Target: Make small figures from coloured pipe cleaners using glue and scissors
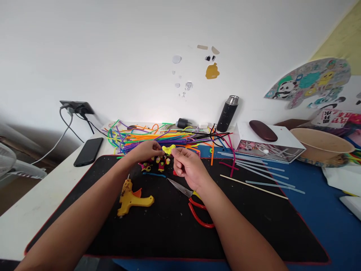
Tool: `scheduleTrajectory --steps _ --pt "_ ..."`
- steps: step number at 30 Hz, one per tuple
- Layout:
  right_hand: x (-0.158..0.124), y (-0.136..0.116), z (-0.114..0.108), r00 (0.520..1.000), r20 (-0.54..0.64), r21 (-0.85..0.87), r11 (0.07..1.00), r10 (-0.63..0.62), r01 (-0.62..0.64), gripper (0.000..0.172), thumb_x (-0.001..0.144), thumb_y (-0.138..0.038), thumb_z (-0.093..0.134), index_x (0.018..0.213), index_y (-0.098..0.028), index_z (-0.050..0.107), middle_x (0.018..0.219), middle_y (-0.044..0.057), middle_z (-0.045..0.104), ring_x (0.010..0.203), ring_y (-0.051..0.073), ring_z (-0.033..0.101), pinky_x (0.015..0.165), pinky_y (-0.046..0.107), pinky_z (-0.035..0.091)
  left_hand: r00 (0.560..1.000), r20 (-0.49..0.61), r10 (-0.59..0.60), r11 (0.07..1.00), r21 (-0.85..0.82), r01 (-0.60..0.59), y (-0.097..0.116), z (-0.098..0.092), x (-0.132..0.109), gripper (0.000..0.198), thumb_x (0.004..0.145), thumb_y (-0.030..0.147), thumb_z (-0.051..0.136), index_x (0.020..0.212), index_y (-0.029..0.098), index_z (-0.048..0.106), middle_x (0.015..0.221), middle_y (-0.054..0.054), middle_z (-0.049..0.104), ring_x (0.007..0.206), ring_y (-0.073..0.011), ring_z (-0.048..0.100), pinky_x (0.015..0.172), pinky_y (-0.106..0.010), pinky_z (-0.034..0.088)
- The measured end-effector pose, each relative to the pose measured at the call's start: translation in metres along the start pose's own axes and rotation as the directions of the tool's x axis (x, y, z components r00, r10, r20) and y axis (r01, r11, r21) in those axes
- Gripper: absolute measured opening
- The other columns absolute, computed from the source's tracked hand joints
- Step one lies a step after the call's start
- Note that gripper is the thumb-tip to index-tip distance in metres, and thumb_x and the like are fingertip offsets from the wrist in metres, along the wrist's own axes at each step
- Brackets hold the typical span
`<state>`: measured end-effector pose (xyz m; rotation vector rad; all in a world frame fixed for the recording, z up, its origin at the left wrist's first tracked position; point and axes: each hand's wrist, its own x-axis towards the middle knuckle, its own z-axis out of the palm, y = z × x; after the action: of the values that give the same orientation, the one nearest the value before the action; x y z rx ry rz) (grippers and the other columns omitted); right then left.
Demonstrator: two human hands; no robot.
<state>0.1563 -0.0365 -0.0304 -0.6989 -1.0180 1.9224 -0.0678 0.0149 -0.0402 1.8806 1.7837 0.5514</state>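
Note:
My left hand [149, 149] and my right hand [188, 165] meet above the far part of the black mat [169, 237]. Between their fingertips is a small bright yellow craft piece [168, 149], pinched by both. Just below and behind my left hand, small red, yellow and purple figures [161, 164] stand on the mat, partly hidden. Under my hands lies a short blue strip [154, 174]. Scissors with red handles [194, 210] are partly covered by my right forearm. A yellow glue gun [132, 199] lies to the right of my left forearm.
Colourful pipe cleaners [158, 141] lie along the wall. A black flask [228, 113] stands beside a white box [262, 141]. Clear glue sticks [267, 172] and a thin wooden stick [254, 186] are on the right. A phone [88, 152] lies at the left.

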Motion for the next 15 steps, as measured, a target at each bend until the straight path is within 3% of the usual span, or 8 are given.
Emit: scheduleTrajectory --steps 5,11,15 --pt "0.002 0.003 0.0 1.0 -0.005 -0.004 1.0 0.02 -0.02 0.049 0.068 -0.055 0.092 0.081 -0.02 0.061 0.053 -0.01 0.047 0.04 0.006 0.038 0.04 0.022 0.014 1.0 0.014 -0.01 0.99 -0.138 0.011 0.003 0.0 -0.005 0.027 0.061 0.044 0.078 0.079 0.024 0.074 0.075 -0.002 0.078 0.069 -0.0254 0.071 0.062 -0.032 0.051" --pt "0.002 0.006 0.0 0.999 -0.011 -0.024 0.999 0.035 -0.035 0.047 0.069 -0.055 0.091 0.084 -0.02 0.063 0.054 -0.01 0.047 0.04 0.006 0.039 0.04 0.022 0.015 0.999 0.048 0.018 0.949 -0.316 -0.002 0.0 0.0 -0.014 0.04 0.064 0.043 0.078 0.099 0.024 0.077 0.091 -0.004 0.081 0.08 -0.0265 0.075 0.064 -0.032 0.056" --pt "0.001 0.005 0.0 0.999 -0.021 -0.039 0.998 0.044 -0.044 0.048 0.069 -0.055 0.091 0.085 -0.02 0.063 0.053 -0.01 0.046 0.04 0.006 0.038 0.041 0.023 0.014 0.999 0.032 0.016 0.881 -0.472 0.001 0.004 -0.011 -0.027 0.031 0.073 0.047 0.08 0.09 0.022 0.077 0.082 -0.003 0.077 0.067 -0.0201 0.068 0.057 -0.028 0.051"
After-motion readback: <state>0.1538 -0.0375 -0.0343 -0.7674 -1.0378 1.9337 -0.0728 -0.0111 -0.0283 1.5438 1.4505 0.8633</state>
